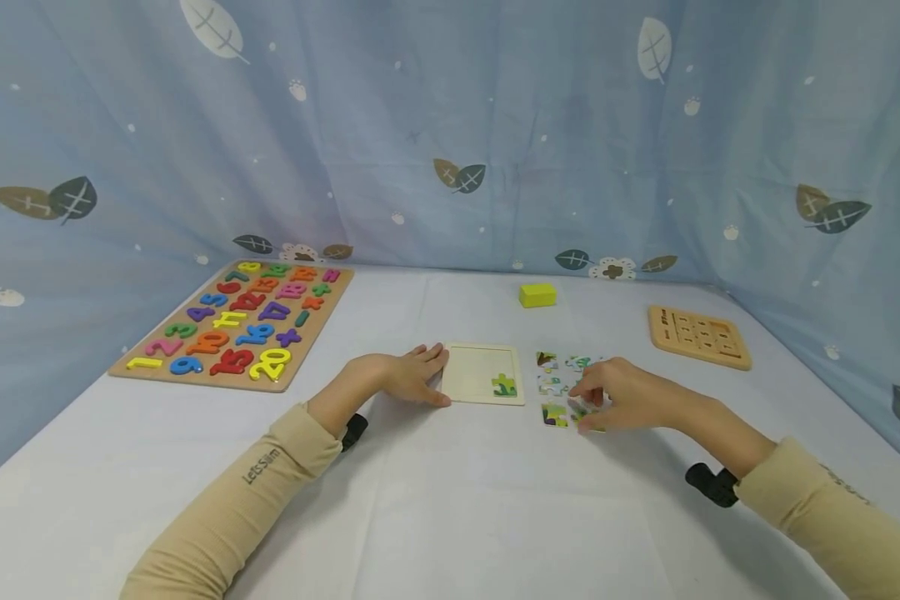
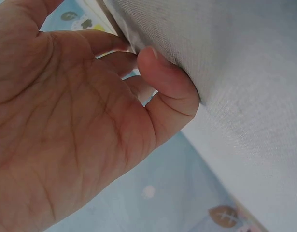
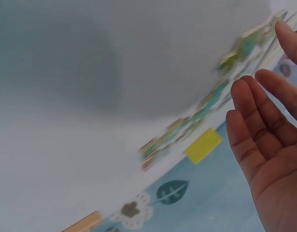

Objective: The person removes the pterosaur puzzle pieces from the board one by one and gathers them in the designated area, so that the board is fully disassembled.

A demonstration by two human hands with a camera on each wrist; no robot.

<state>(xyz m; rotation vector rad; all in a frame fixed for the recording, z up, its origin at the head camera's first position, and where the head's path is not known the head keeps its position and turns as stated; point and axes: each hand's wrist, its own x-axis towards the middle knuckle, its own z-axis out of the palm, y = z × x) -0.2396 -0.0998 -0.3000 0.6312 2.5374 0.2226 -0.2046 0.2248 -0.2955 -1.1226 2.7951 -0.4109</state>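
Observation:
A square wooden puzzle tray (image 1: 467,372) lies in the middle of the table. One green jigsaw piece (image 1: 505,386) sits in its lower right corner. My left hand (image 1: 408,377) rests at the tray's left edge with its fingers extended; the left wrist view shows its palm (image 2: 76,111), with nothing gripped. Right of the tray, several loose jigsaw pieces (image 1: 554,415) are laid in rows. Over them is my right hand (image 1: 622,395), thumb and fingers apart. In the right wrist view, no piece shows between that hand's fingers (image 3: 245,99). The hand partly hides the pieces.
A board of colourful numbers (image 1: 232,333) lies at the left. A yellow-green block (image 1: 537,295) stands behind the pieces. At the right is a wooden number board (image 1: 699,337). A blue leaf-patterned curtain (image 1: 390,167) closes off the back of the white table (image 1: 495,517).

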